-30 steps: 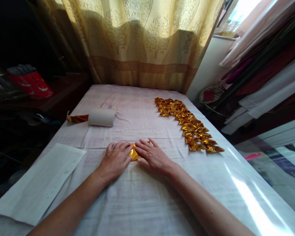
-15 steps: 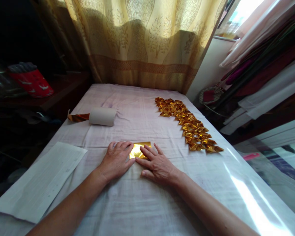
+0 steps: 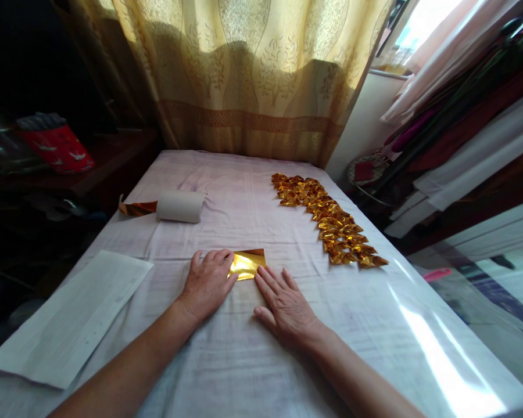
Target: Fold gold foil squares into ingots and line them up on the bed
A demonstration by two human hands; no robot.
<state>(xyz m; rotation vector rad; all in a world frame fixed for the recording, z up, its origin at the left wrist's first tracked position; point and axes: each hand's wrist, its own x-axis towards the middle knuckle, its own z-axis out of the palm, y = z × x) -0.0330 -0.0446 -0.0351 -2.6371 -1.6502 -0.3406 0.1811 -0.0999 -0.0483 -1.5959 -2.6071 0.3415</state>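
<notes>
A small rectangle of shiny gold foil paper lies flat on the cloth-covered table, a darker strip along its far edge. My left hand rests over the left end of the foil, fingers stretched out and thumb at the near edge. At the near right corner, the fingertips of my right hand touch the foil, with the fingers extended and the thumb apart. Folded gold foil pieces, several of them, lie in rows to the right.
A pale cardboard roll with a coppery foil strip stands off at the far left. A white paper sheet lies near the left edge. Beyond are a red container on a dark ledge, a patterned curtain and hanging clothes.
My right hand has slid right and slightly nearer, uncovering more of the foil. The left hand keeps its place. The view has shifted slightly.
</notes>
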